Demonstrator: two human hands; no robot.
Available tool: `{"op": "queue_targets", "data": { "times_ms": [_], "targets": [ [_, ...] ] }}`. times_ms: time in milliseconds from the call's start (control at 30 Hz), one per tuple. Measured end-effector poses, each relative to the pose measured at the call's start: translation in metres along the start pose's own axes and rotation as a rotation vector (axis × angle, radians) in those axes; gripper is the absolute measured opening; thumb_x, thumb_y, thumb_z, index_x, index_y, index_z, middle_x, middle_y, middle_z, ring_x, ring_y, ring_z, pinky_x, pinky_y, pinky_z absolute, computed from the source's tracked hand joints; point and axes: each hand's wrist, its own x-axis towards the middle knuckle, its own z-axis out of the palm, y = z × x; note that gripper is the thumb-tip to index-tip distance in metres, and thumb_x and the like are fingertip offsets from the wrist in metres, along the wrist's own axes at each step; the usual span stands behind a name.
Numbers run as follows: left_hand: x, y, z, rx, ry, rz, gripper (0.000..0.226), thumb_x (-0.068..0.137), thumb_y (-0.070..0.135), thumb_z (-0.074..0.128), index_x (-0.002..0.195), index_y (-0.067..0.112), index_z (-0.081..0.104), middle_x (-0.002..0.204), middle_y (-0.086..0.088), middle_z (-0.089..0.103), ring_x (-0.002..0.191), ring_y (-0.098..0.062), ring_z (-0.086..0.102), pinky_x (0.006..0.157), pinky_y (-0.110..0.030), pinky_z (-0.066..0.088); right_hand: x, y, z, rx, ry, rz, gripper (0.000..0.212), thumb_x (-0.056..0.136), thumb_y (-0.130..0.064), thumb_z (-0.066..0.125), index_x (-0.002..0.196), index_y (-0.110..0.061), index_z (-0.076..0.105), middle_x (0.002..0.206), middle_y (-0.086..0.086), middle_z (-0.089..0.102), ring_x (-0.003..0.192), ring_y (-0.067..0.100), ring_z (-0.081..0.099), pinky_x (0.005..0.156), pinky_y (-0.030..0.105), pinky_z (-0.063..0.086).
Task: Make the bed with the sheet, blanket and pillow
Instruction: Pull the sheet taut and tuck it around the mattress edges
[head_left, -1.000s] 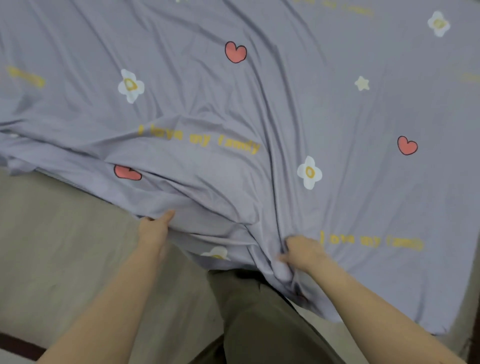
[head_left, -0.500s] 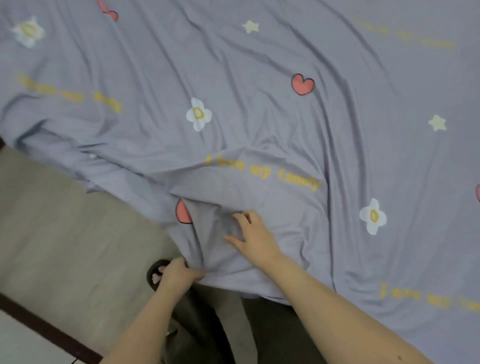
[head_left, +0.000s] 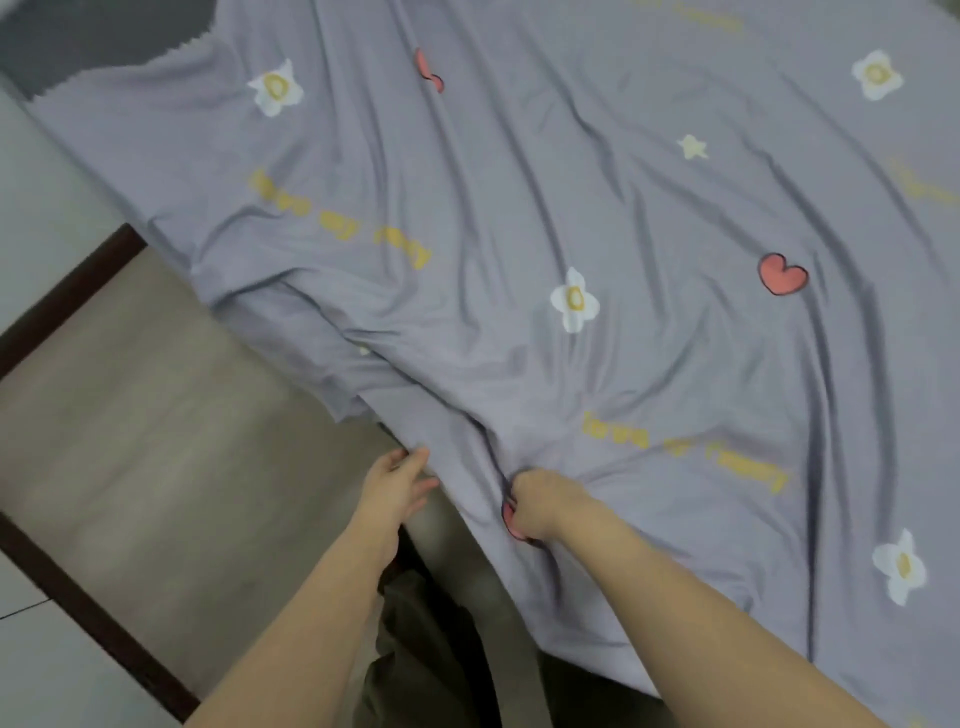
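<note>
Pale floor (head_left: 36, 171) and a dark bed frame (head_left: 67, 291) border the bare beige mattress (head_left: 156, 415). The left hand (head_left: 397, 488) meets the sheet's near edge; whether its fingers (head_left: 418, 460) pinch it cannot be told. The right hand (head_left: 540, 504) clenches a bunch of the lilac sheet (head_left: 571, 208), which lies wrinkled across the bed rightward.

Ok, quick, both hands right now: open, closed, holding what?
Left hand: at edge of the lilac printed sheet; grip cannot be told.
Right hand: closed on the bunched sheet.
</note>
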Motion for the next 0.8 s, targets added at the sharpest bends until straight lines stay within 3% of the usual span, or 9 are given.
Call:
{"op": "queue_targets", "data": {
  "times_ms": [100,200,300,567,700,800],
  "targets": [
    [0.009,0.03,-0.035,0.009,-0.012,-0.008,0.042,0.095,0.032,0.057,0.133,0.015,0.049,0.122,-0.003,0.064,0.094,-0.017,0.065,0.098,-0.036,0.044,0.015,-0.045,-0.027,-0.06,0.007,0.039,0.033,0.088,-0.013,0.052,0.119,-0.008,0.061,0.125,0.013,0.061,0.115,0.029,0.06,0.092,0.035,0.049],
    [0.013,0.055,-0.077,0.033,-0.025,-0.017,0.032,0.097,0.028,0.054,0.127,0.015,0.052,0.121,-0.004,0.064,0.096,-0.02,0.064,0.099,-0.037,0.044,0.036,-0.093,-0.051,0.104,0.244,0.02,0.034,0.095,-0.018,0.041,0.127,-0.012,0.052,0.128,0.015,0.057,0.116,0.032,0.057,0.091,0.038,0.047],
    [0.017,0.077,-0.12,0.078,-0.011,-0.003,0.03,0.097,0.025,0.053,0.126,0.014,0.053,0.12,-0.005,0.064,0.097,-0.022,0.064,0.097,-0.036,0.043,0.059,-0.139,-0.068,0.206,0.385,-0.041,0.047,0.093,-0.02,0.048,0.139,-0.013,0.041,0.135,0.013,0.046,0.122,0.033,0.049,0.095,0.039,0.043],
    [0.046,0.131,-0.212,0.069,0.086,-0.004,0.018,0.098,0.023,0.051,0.114,0.017,0.054,0.117,-0.005,0.065,0.095,-0.023,0.064,0.092,-0.035,0.043,0.105,-0.23,-0.112,0.126,0.425,-0.12,0.067,0.091,-0.023,0.054,0.15,-0.02,0.023,0.153,0.005,0.024,0.134,0.031,0.03,0.109,0.039,0.034],
    [0.073,0.172,-0.24,0.071,0.121,0.003,0.024,0.098,0.026,0.052,0.12,0.016,0.054,0.115,-0.001,0.065,0.097,-0.022,0.065,0.091,-0.035,0.046,0.132,-0.258,-0.14,0.132,0.458,-0.112,0.071,0.091,-0.025,0.055,0.151,-0.021,0.019,0.153,0.005,0.023,0.135,0.029,0.029,0.111,0.039,0.032],
    [0.097,0.212,-0.254,0.104,0.15,0.065,0.022,0.098,0.023,0.052,0.119,0.018,0.054,0.112,-0.001,0.064,0.093,-0.019,0.065,0.083,-0.032,0.045,0.158,-0.276,-0.162,0.166,0.487,-0.062,0.066,0.09,-0.031,0.058,0.147,-0.019,0.027,0.142,0.008,0.03,0.13,0.028,0.033,0.105,0.038,0.039]
  ]
}}
